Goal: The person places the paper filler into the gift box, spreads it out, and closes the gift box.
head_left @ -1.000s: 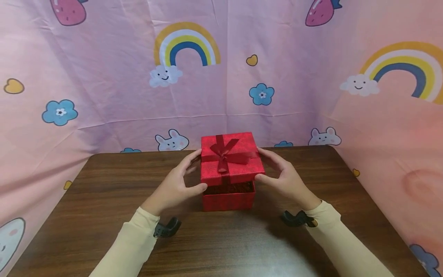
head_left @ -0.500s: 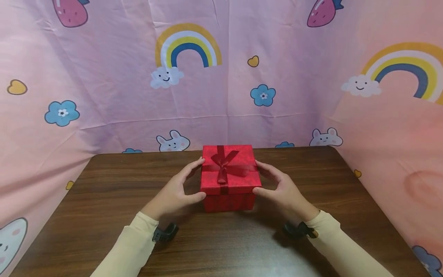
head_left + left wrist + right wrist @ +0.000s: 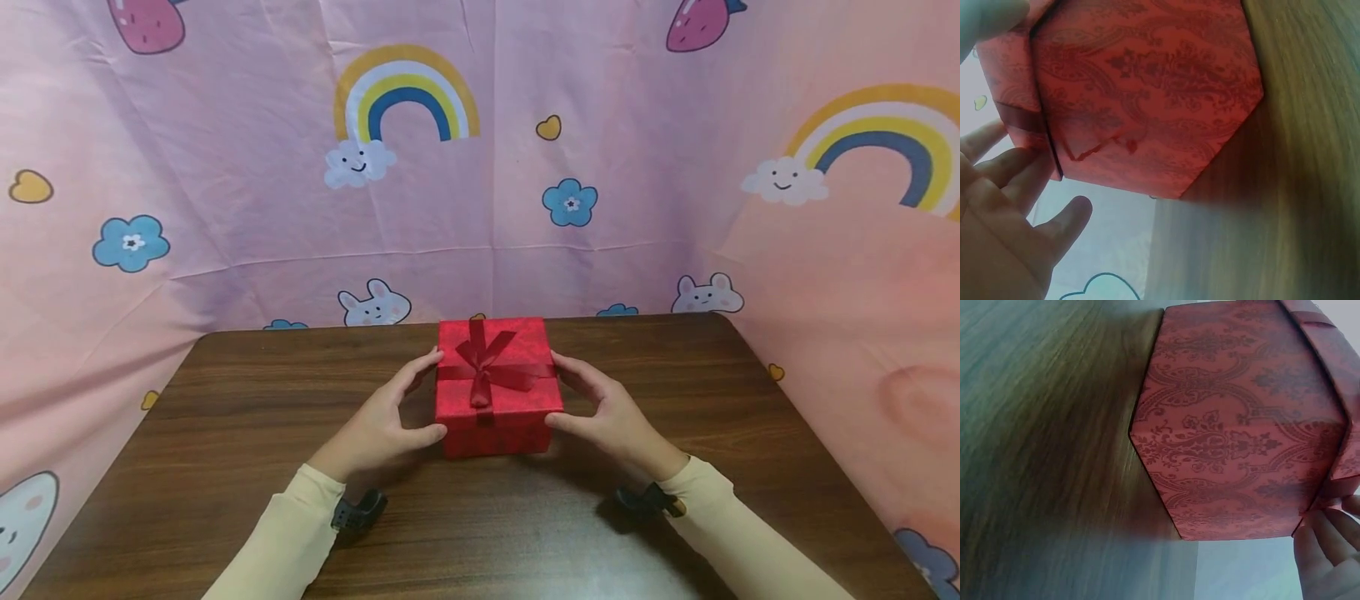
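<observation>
A square red gift box stands on the table, its lid (image 3: 461,398) seated over the patterned base (image 3: 498,442). A dark red ribbon bow (image 3: 483,372) is tied across the lid's top. My left hand (image 3: 378,425) grips the lid's left side, thumb at the near corner and fingers along the side. On the opposite side my right hand (image 3: 622,417) holds the lid the same way. Both wrist views show the lid's edge overlapping the base (image 3: 1147,94), with fingertips at the lid's rim (image 3: 1335,362). The box's inside is hidden.
The brown wood-grain table (image 3: 262,400) reaches back to a pink and purple cloth (image 3: 285,208) printed with rainbows and flowers. Black devices (image 3: 360,510) are strapped at both wrists.
One second ago the lid was raised and tilted above the base, with a dark gap showing. Both hands have brought it down, and the gap is closed.
</observation>
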Demonstrator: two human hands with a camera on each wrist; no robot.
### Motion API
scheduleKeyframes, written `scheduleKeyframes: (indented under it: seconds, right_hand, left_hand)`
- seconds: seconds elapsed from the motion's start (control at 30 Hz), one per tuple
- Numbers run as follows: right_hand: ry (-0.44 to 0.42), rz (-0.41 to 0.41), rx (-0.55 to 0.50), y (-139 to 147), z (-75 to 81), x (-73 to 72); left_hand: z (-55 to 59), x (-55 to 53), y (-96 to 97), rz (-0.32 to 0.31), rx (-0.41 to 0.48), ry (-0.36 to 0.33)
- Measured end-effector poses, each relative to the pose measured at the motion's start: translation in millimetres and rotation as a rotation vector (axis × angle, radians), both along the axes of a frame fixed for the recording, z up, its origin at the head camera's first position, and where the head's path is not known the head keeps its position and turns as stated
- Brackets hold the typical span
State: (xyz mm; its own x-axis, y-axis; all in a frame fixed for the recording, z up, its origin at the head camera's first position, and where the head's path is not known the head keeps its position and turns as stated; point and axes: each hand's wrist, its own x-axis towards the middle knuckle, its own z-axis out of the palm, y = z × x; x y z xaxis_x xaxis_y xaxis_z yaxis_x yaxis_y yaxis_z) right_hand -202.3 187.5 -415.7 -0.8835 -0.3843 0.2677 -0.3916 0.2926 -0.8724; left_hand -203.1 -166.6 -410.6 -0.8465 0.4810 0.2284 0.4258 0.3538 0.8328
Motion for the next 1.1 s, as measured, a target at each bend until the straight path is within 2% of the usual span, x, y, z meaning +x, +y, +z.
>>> scheduleKeyframes:
  seconds: [0.2,0.3,0.53,0.8,0.97,1.1]
  right_hand:
    - [-0.004,0.004,-0.038,-1.2,3.4,1.5]
    - [-0.006,-0.003,-0.032,-1.1,1.8,3.9]
    - [0.014,-0.001,0.067,3.5,-10.1,8.0]
    - [0.012,0.021,0.064,2.6,-13.4,7.4]
    - [-0.012,0.091,0.08,5.5,-12.8,5.3]
    - [-0.034,0.157,0.105,21.2,-6.4,-1.9]
  left_hand:
    - [1.5,-1.2,2.1,-0.008,0.032,0.0]
    - [-1.5,-1.3,2.2,-0.009,0.018,0.005]
    - [-12.8,5.7,3.5,0.014,-0.027,-0.075]
    - [-18.3,5.4,1.7,-0.002,-0.004,-0.11]
    - [-16.2,5.5,-4.9,-0.007,-0.034,-0.134]
    - [-13.7,0.2,-14.4,-0.037,0.059,-0.138]
